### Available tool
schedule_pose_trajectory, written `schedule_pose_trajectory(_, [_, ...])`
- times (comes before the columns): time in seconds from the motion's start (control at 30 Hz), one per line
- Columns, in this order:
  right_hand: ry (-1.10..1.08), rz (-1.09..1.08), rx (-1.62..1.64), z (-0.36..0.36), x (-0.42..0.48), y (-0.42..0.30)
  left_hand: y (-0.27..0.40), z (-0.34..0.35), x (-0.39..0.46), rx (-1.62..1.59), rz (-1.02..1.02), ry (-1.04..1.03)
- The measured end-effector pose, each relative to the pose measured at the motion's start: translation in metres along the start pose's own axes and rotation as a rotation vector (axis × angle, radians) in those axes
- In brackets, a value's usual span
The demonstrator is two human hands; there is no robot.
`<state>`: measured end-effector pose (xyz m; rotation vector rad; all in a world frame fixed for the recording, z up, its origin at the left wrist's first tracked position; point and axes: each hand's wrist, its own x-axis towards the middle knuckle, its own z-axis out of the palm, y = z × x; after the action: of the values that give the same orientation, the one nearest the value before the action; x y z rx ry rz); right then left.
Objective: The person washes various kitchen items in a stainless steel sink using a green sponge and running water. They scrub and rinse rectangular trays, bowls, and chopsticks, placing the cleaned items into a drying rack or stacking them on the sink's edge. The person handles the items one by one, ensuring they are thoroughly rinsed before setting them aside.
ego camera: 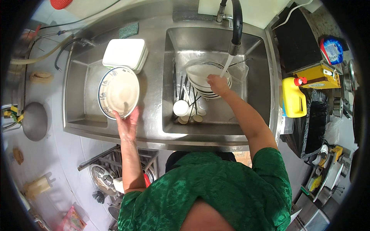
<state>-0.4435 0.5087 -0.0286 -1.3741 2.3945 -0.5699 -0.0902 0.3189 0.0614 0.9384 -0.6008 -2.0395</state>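
My left hand grips the near rim of a cream bowl with a blue edge and blue motifs. That bowl overlaps the front of a stack of white rectangular containers; whether they touch is unclear. In the right basin, my right hand is at the top bowl of a stack, beside a stream of water from the black faucet. Its fingertips are partly hidden, so its hold is unclear. White ladles or spoons and dark chopsticks lie left of the stack.
A green scouring pad lies behind the containers. The shallower left basin has a dark hose at its back corner. A yellow jug with a red cap and a black-lined bin stand to the right. A metal rack is below left.
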Motion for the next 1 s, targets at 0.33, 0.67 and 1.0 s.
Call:
schedule_pose_trajectory(0.33, [0.724,0.569,1.378,-0.047,-0.017,-0.019,-0.14,0.135,-0.007,1.246,0.694,-0.672])
schedule_pose_trajectory(0.67, [0.765,0.66,1.403,-0.078,-0.085,-0.038,-0.206,0.221,0.103,0.734,-0.768,-0.75])
schedule_pose_trajectory(1.0, [0.816,0.997,2.113,-0.025,-0.049,0.022,-0.228,0.139,0.052,-0.247,-0.576,-0.312])
